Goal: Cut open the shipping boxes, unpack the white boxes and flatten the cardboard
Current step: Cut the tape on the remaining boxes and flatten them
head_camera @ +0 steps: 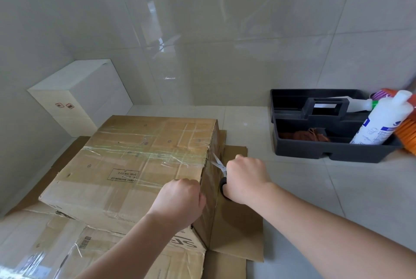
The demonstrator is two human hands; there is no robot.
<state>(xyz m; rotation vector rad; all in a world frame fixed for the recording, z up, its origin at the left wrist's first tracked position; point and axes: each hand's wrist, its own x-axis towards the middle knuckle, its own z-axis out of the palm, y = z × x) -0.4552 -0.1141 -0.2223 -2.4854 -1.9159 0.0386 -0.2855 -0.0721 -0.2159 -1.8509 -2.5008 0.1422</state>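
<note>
While the right hand [244,177] grips the scissors [219,165] at the taped box [139,164] edge, left fingers [191,185] curled on the near corner should brace it; cut shallow along the tape.

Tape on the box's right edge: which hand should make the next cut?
Right. The right hand already grips the scissors, blades at the taped edge of the shipping box. The left hand holds the box's near corner, probably steadying it.

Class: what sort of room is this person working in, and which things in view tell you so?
Probably a bathroom or utility room: glossy tiled walls, a tiled floor, and a black caddy holding cleaning bottles.
</note>
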